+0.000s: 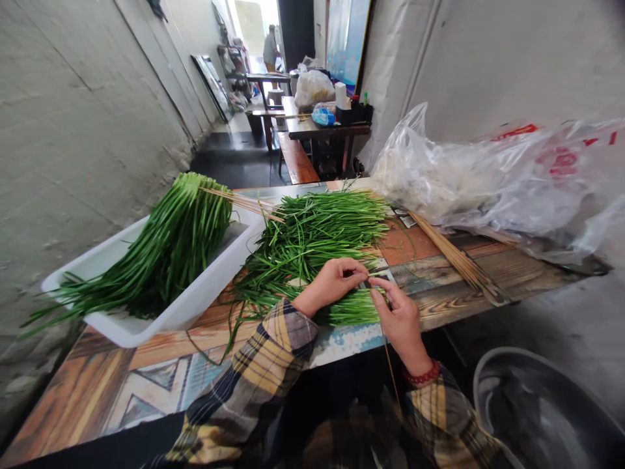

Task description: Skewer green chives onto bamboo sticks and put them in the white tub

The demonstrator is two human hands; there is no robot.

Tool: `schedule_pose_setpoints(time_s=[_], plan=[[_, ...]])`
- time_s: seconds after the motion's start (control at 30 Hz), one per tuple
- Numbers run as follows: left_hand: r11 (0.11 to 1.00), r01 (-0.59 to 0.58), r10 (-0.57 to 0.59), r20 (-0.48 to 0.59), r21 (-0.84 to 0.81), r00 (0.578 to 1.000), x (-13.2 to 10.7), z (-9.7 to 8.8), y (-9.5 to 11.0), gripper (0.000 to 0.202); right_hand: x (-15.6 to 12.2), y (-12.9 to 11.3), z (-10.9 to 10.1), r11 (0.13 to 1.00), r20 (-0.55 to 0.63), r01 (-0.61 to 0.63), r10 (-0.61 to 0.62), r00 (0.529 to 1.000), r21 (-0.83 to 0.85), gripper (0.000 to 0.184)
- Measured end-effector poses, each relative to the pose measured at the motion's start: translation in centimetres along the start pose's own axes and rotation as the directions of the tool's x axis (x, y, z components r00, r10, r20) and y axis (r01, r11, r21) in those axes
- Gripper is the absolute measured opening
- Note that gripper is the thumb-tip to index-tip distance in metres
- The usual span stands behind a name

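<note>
My left hand [334, 284] is closed in a pinch over the pale ends of some garlic chives [354, 309] near the table's front edge. Close beside it, my right hand [401, 320] holds a thin bamboo skewer [389, 368] that slants down below the palm. The fingertips of both hands nearly meet, and the small stalk ends between them are hard to make out. Behind the hands lies a broad pile of loose garlic chives [322, 228]. Skewered garlic chives [188, 228] fill much of a white plastic tray [170, 322] at left, their skewers poking out rightward.
A bundle of bamboo skewers [449, 254] lies on the wood-patterned table [97, 378] at right. Clear plastic bags [488, 172] stand behind it. A grey tub [541, 410] is at lower right. Farther back are another table [312, 127], a bench [297, 158] and a person [270, 49].
</note>
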State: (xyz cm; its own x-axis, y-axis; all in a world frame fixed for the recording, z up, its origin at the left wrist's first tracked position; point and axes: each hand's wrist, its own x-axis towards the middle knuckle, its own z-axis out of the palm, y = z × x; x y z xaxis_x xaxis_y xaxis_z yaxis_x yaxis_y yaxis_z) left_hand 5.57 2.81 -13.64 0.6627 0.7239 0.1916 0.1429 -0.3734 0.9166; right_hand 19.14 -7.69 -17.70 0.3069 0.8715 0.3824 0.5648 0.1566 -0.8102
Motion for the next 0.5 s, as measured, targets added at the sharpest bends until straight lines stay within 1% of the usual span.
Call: schedule_pose_setpoints(time_s=[0.13, 0.33, 0.5], plan=[[0.997, -0.028, 0.031, -0.034, 0.076, 0.999, -0.06, 0.10, -0.19, 0.013, -0.06, 0.15, 0.02, 1.000, -0.003, -0.010, 0.011, 1.000, 0.013, 0.025], [0.999, -0.001, 0.002, -0.013, 0.048, 1.000, -0.25, 0.06, 0.15, 0.015, -0.04, -0.01, -0.05, 1.000, -0.011, -0.030, 0.030, 0.999, -0.008, 0.024], [0.999, -0.005, 0.006, -0.014, 0.040, 1.000, -0.27, -0.02, 0.41, 0.014, -0.05, 0.05, 0.03, 0.999, -0.016, -0.037, 0.037, 0.999, 0.012, 0.023]])
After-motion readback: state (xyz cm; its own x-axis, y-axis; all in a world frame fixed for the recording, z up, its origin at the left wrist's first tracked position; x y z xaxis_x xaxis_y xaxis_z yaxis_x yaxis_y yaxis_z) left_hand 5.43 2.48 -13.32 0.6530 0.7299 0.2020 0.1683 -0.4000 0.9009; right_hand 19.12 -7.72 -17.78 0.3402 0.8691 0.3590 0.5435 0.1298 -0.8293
